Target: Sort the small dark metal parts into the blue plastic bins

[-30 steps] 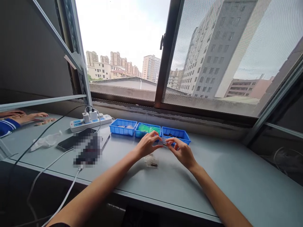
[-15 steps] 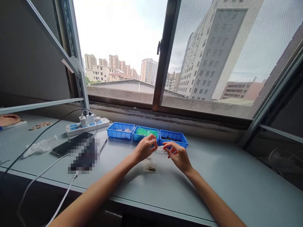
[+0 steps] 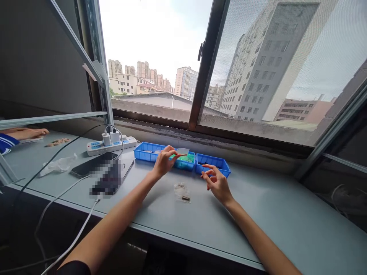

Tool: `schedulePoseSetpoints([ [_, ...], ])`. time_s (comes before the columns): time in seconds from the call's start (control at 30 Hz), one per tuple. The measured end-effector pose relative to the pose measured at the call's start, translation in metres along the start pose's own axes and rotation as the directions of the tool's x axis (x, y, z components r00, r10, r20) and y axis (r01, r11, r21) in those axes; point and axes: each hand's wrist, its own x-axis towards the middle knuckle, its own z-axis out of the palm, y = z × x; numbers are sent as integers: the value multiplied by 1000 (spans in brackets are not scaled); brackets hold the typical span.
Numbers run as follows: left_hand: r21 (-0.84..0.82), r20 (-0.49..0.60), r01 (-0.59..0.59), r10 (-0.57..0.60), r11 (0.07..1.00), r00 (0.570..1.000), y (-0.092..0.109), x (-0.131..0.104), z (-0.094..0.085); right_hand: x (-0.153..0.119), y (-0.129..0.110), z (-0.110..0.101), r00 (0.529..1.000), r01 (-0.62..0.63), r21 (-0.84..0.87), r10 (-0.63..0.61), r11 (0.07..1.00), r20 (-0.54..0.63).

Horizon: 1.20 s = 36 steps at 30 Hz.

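Pinches one clear bag (image 3: 184,151) mid-frame by one end with the left hand (image 3: 164,162), probably to leave most uncovered; holds the right hand (image 3: 219,185) right of centre, in a spread grip around nothing visible. Has, at lower centre, two metallic pieces (image 3: 185,198) in clear packaging (image 3: 180,192) on the bench (image 3: 275,198); beyond, three blue trays (image 3: 143,156), apparently rowed for easy reach.

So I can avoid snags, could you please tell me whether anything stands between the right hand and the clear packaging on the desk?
Nothing visible does; only desk surface shows between the right hand and packaging.
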Motion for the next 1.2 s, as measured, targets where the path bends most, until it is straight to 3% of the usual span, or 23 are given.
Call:
schedulePoseSetpoints([
  [0.1,153,-154,253,-230,955,961,-24,2,-18,-1,0,-1,1000,9,-32,-8,999,31],
  [0.2,236,-293,484,-413,843,862,-41,0,-33,-2,-1,0,998,19,-63,-15,998,61],
  [0.27,245,-367,577,-477,779,799,-47,-2,-40,-2,-1,0,998,16,-69,-11,997,61],
  [0.33,249,-403,615,-497,748,768,-50,-3,-45,-2,-1,0,999,6,-58,-3,998,46],
  [0.53,261,-380,610,-501,748,777,-51,-4,-50,1,5,-3,999,-7,-63,9,998,34],
  [0.83,277,-371,604,-497,747,784,-47,-1,-51,-2,6,-6,995,58,-319,-28,946,99],
  [1.2,267,-378,579,-469,770,798,-57,-2,-51,-2,4,-6,986,49,-359,12,932,167],
])
